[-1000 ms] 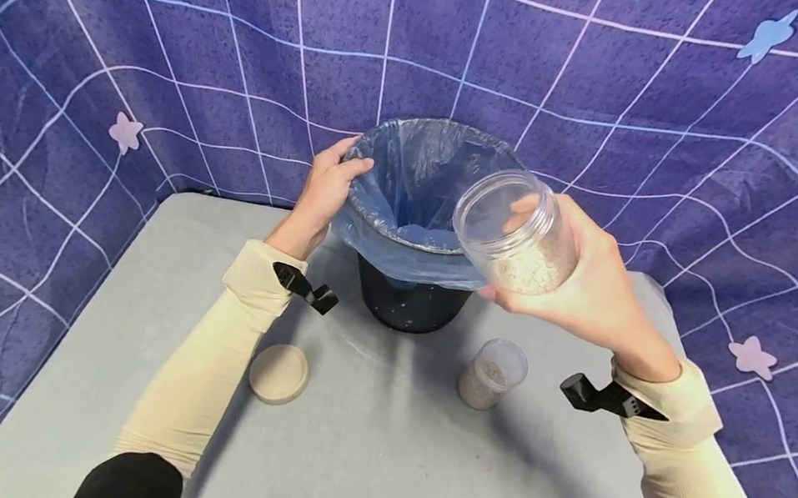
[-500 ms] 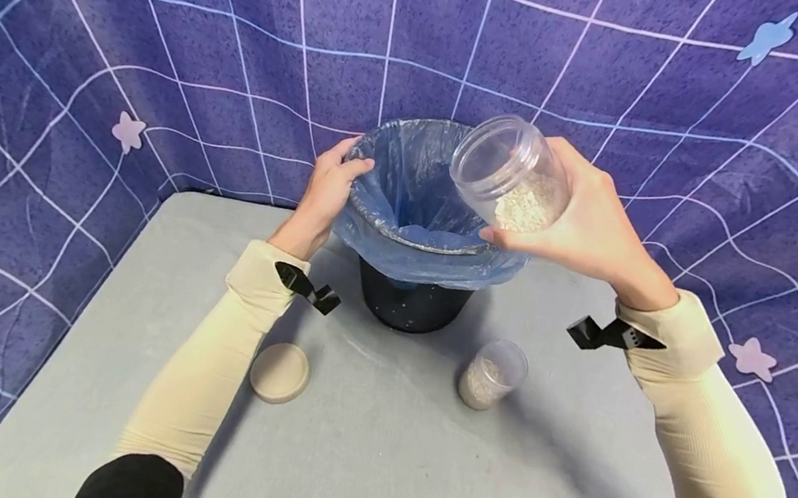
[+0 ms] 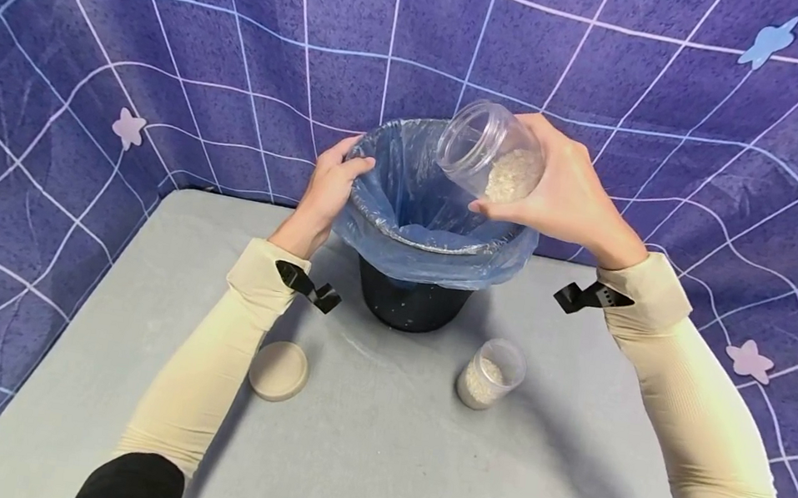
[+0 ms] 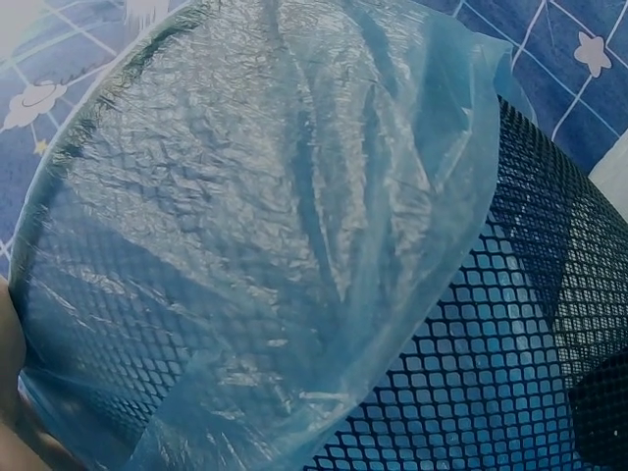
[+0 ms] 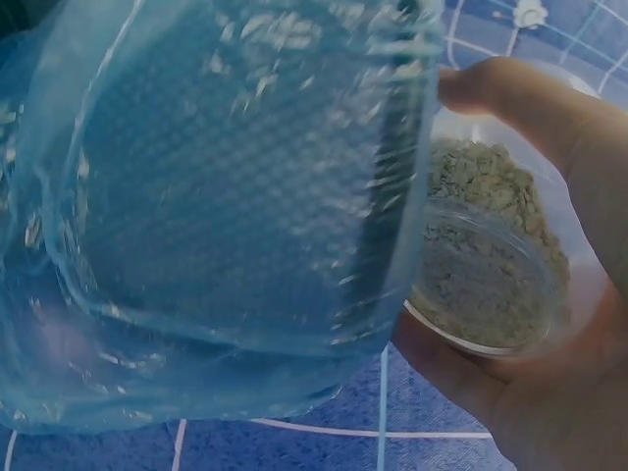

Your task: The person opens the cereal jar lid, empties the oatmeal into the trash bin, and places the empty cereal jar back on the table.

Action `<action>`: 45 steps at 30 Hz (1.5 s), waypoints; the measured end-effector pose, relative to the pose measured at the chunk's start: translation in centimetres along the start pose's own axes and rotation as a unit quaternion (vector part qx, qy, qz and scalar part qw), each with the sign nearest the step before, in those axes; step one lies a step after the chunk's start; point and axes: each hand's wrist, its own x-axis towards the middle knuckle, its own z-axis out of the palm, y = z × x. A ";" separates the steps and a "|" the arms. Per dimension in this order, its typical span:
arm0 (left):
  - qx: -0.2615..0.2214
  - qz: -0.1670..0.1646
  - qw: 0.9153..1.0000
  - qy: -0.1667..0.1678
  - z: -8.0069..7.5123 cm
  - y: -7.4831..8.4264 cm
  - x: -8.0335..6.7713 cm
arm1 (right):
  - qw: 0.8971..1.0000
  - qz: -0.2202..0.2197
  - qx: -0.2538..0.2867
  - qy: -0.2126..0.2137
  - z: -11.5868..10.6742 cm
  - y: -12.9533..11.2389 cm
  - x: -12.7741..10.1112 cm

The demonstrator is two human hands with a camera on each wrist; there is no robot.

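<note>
A black mesh bin (image 3: pixel 410 305) stands on the table, lined with a blue plastic bag (image 3: pixel 427 263) folded over its rim. My left hand (image 3: pixel 330 181) grips the bin's left rim through the bag, thumb on top. In my right hand (image 3: pixel 566 187) is a clear plastic jar (image 3: pixel 488 147), tilted with its open mouth toward the left, over the bin's right side. Pale flakes (image 3: pixel 514 178) lie in the jar's lower part. The right wrist view shows the flakes (image 5: pixel 491 196) inside the jar, fingers and thumb around it, the bag partly covering its mouth.
A smaller clear container (image 3: pixel 491 375) of pale flakes stands upright in front of the bin to the right. A round beige lid (image 3: pixel 278 371) lies on the grey table (image 3: pixel 371 464) to the left. A purple gridded curtain (image 3: pixel 244 44) hangs close behind the bin.
My right hand has moved up and left, carrying the tilted jar from the bin's front right to above its right rim. My left hand has stayed on the rim.
</note>
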 end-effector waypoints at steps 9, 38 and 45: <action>0.006 -0.001 1.000 -0.001 0.2 0.2 -0.1 | 1.000 -0.002 -0.012 -0.021 -0.2 0.4 0.6; -0.009 -0.001 1.000 0.002 0.2 0.3 -0.1 | 0.991 -0.086 -0.089 -0.060 -0.9 1.3 2.1; -0.010 0.008 1.000 0.001 0.0 0.0 -0.2 | 0.987 -0.091 -0.107 -0.076 -0.7 1.2 2.3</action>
